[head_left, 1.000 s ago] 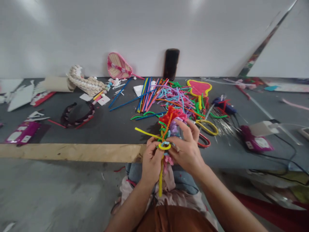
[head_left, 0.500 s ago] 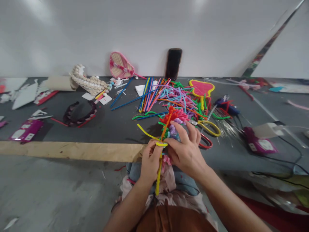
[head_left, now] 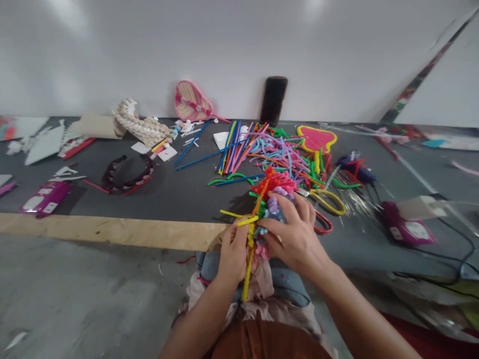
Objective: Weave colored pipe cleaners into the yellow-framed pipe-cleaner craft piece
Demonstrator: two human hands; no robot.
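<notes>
Over the table's front edge, my right hand (head_left: 295, 229) is closed on a bunch of curled pipe cleaners (head_left: 279, 183) in red, pink, purple, green and blue. An orange pipe cleaner (head_left: 263, 193) runs along the bunch's left side. My left hand (head_left: 235, 249) pinches a yellow pipe cleaner (head_left: 247, 221) that bends at the fingertips against the bunch. One yellow end sticks out to the left and another yellow length (head_left: 247, 279) hangs down towards my lap. My palms hide part of the bunch.
Behind my hands lies a heap of loose coloured pipe cleaners (head_left: 279, 152). Scissors with yellow and red handles (head_left: 329, 202) rest at my right hand. A phone (head_left: 274, 99) leans on the wall. To the left are a dark headband (head_left: 127, 174) and a purple packet (head_left: 45, 198).
The yellow loop at my left fingertips now slants up to the right, where it lay flat before. My right thumb has shifted slightly away from it. The view has moved a little.
</notes>
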